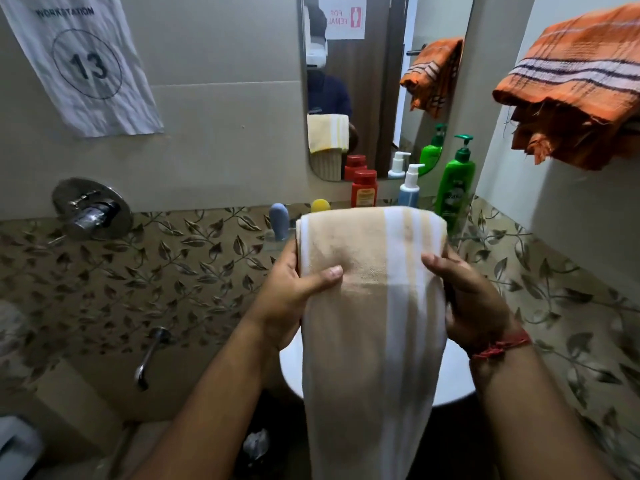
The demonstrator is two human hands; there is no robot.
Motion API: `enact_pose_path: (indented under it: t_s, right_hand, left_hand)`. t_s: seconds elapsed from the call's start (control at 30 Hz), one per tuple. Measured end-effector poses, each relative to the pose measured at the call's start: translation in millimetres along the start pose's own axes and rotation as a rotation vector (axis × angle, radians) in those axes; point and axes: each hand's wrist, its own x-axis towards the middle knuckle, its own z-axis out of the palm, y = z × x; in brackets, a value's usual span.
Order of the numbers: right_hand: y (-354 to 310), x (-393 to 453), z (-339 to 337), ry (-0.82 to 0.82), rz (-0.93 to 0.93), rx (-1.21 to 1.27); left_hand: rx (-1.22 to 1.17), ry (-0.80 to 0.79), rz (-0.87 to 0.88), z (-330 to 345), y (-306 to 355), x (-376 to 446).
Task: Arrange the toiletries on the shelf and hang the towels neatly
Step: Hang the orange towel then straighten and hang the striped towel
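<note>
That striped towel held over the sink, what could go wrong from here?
1. The beige towel is held close in front of the red bottle and green pump bottle; swinging it forward might topple them.
2. The left hand and right hand grip only its folded top, so the hanging end could unfold or drag into the basin.

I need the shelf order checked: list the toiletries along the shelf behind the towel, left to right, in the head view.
Blue-grey tube → yellow-capped item, mostly hidden by the towel → red bottle → white-and-blue pump bottle → green pump bottle.
</note>
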Motion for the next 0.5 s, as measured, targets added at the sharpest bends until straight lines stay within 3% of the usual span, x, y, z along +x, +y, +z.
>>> enact_pose_path:
  t_s: [0.1,0.17,0.23,0.33,0.4,0.5]
  right_hand:
    - [15.5,-12.2,-13.7,-0.093,0.077,-0.184]
    - [26.0,-12.2,-13.6,-0.035,0.054,-0.222]
    - [27.3,-4.9,-5.8,0.068,-0.019,-0.179]
    - [18.2,9.7,8.1,0.139,-0.067,-0.127]
    - [13.4,19.0,10.9,0.164,-0.042,-0.140]
    - [5.3,22.9,5.7,0.041,0.000,-0.072]
  left_hand:
    - [-0.007,0.138,0.088,9.3,5.8,11.0]
    - [0.000,0.176,0.117,10.3,8.8,20.5]
    - [0.009,0.105,0.091,1.9,6.1,26.9]
    - [0.028,-0.044,-0.117,-12.2,-2.2,23.4]
    - [0.081,-0.018,-0.186,-14.4,-5.8,18.1]
    - [0.205,0.096,-0.048,-8.7,-9.8,21.5]
